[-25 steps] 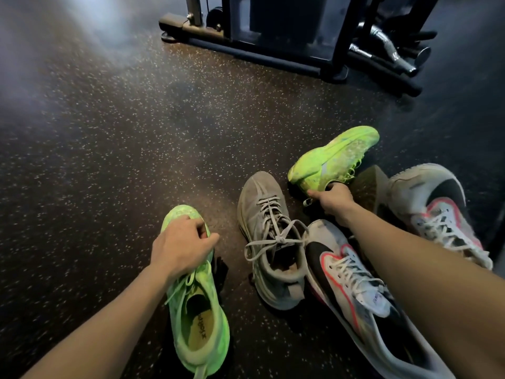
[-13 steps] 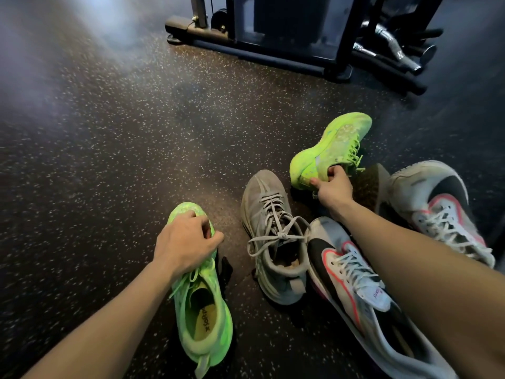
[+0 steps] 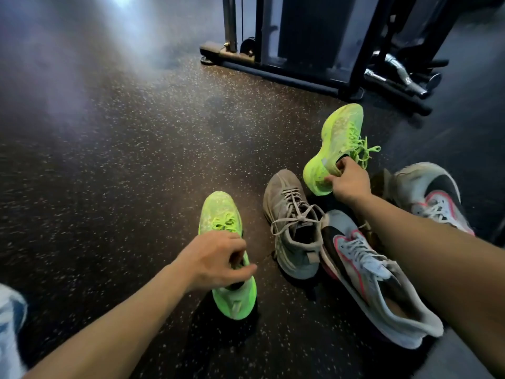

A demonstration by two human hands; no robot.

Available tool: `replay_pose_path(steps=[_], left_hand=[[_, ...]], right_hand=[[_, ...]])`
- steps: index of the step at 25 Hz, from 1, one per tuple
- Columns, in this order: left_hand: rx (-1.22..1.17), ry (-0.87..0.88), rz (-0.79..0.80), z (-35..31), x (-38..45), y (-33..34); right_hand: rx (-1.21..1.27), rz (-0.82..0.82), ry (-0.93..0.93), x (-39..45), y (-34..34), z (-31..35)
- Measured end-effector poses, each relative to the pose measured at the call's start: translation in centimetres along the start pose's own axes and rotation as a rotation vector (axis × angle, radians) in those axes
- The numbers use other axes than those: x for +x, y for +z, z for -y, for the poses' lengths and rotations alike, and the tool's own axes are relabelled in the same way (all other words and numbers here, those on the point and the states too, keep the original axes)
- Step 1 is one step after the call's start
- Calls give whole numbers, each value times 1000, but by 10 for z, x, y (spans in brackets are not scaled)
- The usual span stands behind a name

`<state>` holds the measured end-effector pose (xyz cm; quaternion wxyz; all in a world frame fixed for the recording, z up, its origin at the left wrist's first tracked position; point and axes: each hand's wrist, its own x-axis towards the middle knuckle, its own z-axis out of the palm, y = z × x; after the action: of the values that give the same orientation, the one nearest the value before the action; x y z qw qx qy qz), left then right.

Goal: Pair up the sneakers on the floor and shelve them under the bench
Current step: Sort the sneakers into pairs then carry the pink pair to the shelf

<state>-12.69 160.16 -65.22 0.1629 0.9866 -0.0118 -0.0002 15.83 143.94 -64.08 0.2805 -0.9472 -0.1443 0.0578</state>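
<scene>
- The left hand (image 3: pixel 216 259) grips the collar of a neon green sneaker (image 3: pixel 228 258); fingers curl down into the opening, thumb out to the right. The hand covers the shoe's tongue and most of its laces, so only the toe ahead of the knuckles and the heel below the wrist show.
- Whether that shoe rests on the speckled floor (image 3: pixel 123 160) or is just clear of it cannot be told.
- The right hand (image 3: pixel 351 181) pinches the heel collar of the second neon green sneaker (image 3: pixel 338 143), which is tilted toe-away beyond the fingers, loose laces hanging to the right. The fingertips vanish inside the shoe.
- Between the two hands lies a grey sneaker (image 3: pixel 293 225), toe pointing away, laces tied loosely; its heel touches the shoe next to it.
- Under the right forearm sits a white, black and pink sneaker (image 3: pixel 366 272); the arm hides part of its far side.
- Right of the right wrist, its likely mate, a white and pink sneaker (image 3: pixel 431 195), is partly covered by the arm.
- A dark brownish shape (image 3: pixel 381 181) just beyond the right wrist is too hidden to identify.
- Far beyond both hands stands a black gym machine frame (image 3: pixel 300 50), cut off by the upper edge, with chrome handles (image 3: pixel 396 72) to its right.
- A blurred pale blue fabric (image 3: pixel 11 332) intrudes at the lower left corner, cropped.
</scene>
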Motion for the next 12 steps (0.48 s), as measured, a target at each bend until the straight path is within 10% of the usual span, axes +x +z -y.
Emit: replay_pose_path(steps=[5, 12], left_hand=[[273, -26, 304, -25, -31, 13], [145, -163, 224, -15, -61, -9]], right_hand=[[-94, 14, -88, -25, -9, 21], [-301, -5, -279, -71, -12, 68]])
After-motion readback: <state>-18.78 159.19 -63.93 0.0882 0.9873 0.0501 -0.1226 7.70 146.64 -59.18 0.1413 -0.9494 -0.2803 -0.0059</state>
